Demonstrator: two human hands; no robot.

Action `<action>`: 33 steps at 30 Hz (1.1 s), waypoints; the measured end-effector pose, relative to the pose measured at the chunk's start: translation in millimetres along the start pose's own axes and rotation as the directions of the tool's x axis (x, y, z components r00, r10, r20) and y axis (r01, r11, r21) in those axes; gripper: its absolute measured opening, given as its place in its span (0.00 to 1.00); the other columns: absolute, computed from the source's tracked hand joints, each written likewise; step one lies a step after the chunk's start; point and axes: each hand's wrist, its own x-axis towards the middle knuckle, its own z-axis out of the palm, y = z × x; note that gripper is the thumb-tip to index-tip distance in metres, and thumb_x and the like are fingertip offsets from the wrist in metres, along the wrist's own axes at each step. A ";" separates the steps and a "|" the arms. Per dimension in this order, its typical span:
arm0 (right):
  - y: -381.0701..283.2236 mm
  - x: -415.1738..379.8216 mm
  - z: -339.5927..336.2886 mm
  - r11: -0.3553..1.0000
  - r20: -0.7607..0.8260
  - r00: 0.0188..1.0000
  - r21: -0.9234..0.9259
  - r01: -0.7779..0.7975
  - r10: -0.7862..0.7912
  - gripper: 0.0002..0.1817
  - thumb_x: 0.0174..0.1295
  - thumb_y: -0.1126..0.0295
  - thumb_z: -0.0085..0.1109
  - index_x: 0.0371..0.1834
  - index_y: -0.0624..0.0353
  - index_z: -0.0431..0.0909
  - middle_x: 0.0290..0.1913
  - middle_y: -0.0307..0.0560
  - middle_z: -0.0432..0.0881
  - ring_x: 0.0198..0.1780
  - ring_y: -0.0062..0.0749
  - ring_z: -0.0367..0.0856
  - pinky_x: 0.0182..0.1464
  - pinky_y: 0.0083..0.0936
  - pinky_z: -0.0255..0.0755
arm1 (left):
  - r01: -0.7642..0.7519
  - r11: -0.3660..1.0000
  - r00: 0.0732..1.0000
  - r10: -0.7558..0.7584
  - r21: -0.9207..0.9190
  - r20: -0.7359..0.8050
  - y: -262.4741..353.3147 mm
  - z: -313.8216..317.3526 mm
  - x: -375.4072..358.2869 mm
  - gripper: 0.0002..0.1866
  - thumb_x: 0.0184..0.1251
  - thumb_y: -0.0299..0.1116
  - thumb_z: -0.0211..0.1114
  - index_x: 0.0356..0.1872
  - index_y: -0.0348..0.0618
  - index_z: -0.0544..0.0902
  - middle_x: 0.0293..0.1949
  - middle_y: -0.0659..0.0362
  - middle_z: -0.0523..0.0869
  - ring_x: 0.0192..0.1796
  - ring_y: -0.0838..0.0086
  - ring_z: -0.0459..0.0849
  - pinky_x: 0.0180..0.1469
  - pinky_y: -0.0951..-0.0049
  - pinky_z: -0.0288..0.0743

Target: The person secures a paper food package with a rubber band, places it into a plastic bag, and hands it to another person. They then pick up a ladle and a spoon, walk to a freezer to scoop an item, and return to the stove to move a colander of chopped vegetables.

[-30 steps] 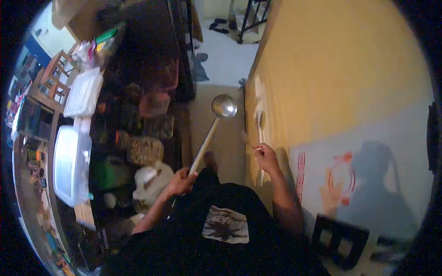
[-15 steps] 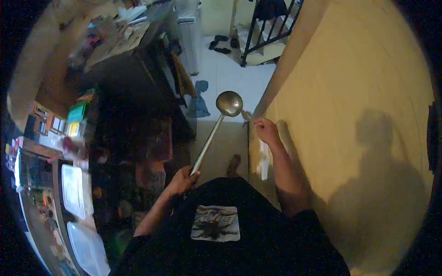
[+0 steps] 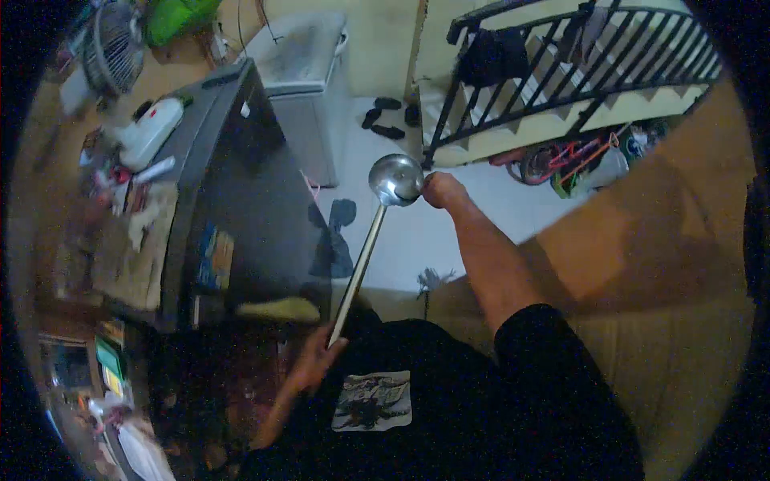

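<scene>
A long-handled metal ladle points forward in front of my body, its round bowl at the far end. My left hand is wrapped round the lower end of its handle. Beside the right edge of the bowl is my right hand, its fingers closed; whatever is between them is hidden at this moment. Whether those fingers touch the bowl cannot be made out.
A dark cabinet stands at the left, with a white chest behind it. Black stair railings and a red bicycle are ahead right. Dark sandals and a dark cloth lie on the floor.
The view has moved forward, showing more of the stairs and chest. Both hands have come along with the ladle, and my right hand is now closer to the bowl.
</scene>
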 end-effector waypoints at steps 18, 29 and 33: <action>-82.8 313.5 -121.7 0.807 0.079 0.862 -0.318 0.497 -0.500 0.10 0.55 0.62 0.49 0.37 0.48 0.79 0.31 0.51 0.82 0.35 0.51 0.82 0.35 0.46 0.74 | 0.059 0.998 0.980 -0.054 0.022 -0.192 84.0 -87.1 255.5 0.24 0.64 0.35 0.62 0.58 0.34 0.71 0.49 0.49 0.80 0.50 0.67 0.79 0.54 0.71 0.70; -93.8 503.4 -153.3 0.501 0.248 0.560 -0.265 0.824 -0.790 0.10 0.53 0.65 0.51 0.36 0.50 0.80 0.33 0.50 0.83 0.35 0.47 0.83 0.35 0.42 0.77 | 0.126 0.933 0.954 -0.208 -0.337 -0.218 164.0 -52.1 367.1 0.23 0.64 0.30 0.61 0.59 0.35 0.70 0.52 0.49 0.79 0.51 0.68 0.79 0.55 0.71 0.70; -97.4 538.0 -153.6 0.399 0.257 0.436 -0.184 0.898 -0.863 0.08 0.54 0.65 0.53 0.34 0.50 0.79 0.32 0.48 0.83 0.34 0.46 0.82 0.34 0.42 0.76 | 0.199 0.966 0.940 -0.236 -0.166 -0.248 194.2 -43.9 386.3 0.22 0.66 0.25 0.57 0.61 0.35 0.68 0.54 0.48 0.78 0.55 0.68 0.77 0.57 0.71 0.69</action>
